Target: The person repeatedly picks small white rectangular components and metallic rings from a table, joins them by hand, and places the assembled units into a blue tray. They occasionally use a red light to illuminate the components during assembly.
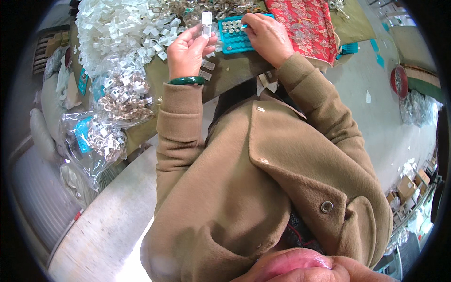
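My left hand (188, 52), a dark green bangle on its wrist, pinches a small white plastic tag (206, 19) upright between thumb and fingers. The tag has a slot in its upper part. To its right lies a blue tray (244, 46) with rows of small round silvery pieces (231, 26) in it. My right hand (268, 37) is over the tray's right side, its thumb and fingertips closed together beside the pieces. What those fingertips hold, if anything, is too small to make out. Several loose clear plastic pieces (205, 74) lie just below my left hand.
A big heap of white and clear plastic pieces (122, 33) covers the table's left side. Plastic bags of metal-and-white parts (123, 96) hang over the left edge. Red patterned cloth (305, 28) lies right of the tray. A red bowl (399, 82) stands farther right.
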Demonstrator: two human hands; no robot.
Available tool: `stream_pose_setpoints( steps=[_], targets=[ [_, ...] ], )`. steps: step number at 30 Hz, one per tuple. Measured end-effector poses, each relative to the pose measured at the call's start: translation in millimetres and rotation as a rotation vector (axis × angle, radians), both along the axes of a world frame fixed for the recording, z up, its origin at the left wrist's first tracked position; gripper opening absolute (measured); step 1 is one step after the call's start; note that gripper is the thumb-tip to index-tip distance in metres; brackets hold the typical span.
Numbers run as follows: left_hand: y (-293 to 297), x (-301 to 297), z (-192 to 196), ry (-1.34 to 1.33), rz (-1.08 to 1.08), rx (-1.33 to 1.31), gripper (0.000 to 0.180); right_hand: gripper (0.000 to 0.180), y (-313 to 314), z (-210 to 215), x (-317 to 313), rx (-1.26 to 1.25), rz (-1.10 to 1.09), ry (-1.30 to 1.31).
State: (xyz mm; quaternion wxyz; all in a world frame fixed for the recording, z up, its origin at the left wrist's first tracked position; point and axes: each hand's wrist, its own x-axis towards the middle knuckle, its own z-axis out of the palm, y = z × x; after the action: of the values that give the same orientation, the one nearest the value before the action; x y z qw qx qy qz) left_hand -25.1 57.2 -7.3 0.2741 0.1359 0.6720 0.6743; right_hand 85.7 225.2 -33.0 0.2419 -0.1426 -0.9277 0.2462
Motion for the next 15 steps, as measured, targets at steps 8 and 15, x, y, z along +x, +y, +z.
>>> stream_pose_setpoints(
  steps=[8, 15],
  targets=[
    [-21, 9, 20, -0.233, -0.062, 0.116, 0.029, 0.021, -38, 33, -3, -0.627, 0.188, 0.222],
    [-21, 20, 13, -0.144, -0.075, 0.104, 0.023, 0.02, -49, 26, -11, -0.769, 0.205, 0.177]
  ],
)
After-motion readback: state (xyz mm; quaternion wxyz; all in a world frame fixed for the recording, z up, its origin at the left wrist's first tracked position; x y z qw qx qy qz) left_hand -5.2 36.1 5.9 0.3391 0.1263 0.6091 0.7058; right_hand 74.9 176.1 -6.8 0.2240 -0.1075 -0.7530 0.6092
